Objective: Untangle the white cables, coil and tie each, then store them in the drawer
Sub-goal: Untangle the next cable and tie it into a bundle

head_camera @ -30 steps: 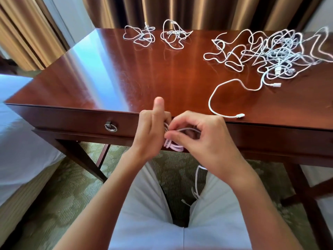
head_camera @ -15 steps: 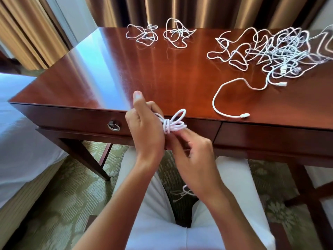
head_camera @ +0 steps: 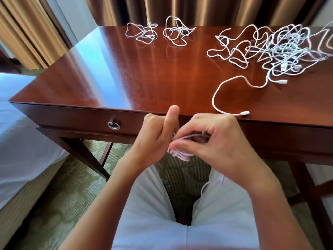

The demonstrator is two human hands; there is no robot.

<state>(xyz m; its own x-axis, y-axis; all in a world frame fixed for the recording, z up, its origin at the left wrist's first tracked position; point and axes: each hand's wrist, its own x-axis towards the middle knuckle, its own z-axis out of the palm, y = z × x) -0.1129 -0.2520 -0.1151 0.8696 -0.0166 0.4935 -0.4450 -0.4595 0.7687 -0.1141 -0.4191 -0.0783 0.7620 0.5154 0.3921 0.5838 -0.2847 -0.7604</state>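
Just off the worktop's near edge, over the lap, both hands work one coiled cable. Left hand curls round the coil, thumb up; right hand pinches a strand across it. Far right lies the tangle; two small bundles sit far back. Drawer is closed, left.

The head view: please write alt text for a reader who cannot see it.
Two hands, left hand and right hand, hold a small coiled white cable in front of a closed drawer. On the wooden desk lie two small cable bundles and a large tangled pile.
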